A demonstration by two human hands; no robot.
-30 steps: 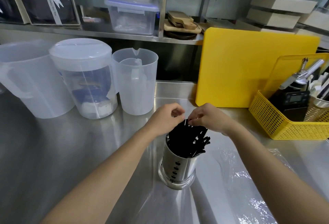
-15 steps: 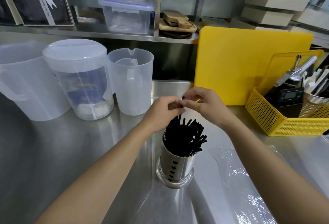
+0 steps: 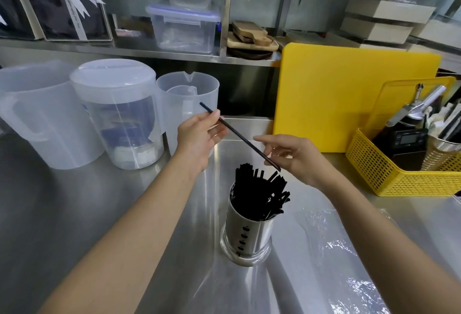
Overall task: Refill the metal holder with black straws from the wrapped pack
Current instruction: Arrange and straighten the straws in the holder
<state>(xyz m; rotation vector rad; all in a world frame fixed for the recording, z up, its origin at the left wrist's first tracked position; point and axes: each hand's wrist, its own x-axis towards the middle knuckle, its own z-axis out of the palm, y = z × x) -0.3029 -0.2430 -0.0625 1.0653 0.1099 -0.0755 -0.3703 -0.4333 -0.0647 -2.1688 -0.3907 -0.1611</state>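
Stainless desk (image 3: 74, 214) under me, jugs along its back edge. The metal holder (image 3: 245, 235) stands mid-desk, already packed with black straws (image 3: 259, 196), and the empty wrap (image 3: 331, 251) lies beside it toward the right edge. My left hand (image 3: 199, 136) pinches a single straw (image 3: 239, 136) near its upper end; my right hand (image 3: 296, 156) has its grip released, fingers loose by the lower tip. I'd steady that tip with the right, aim for a gap, then drop it in upright.
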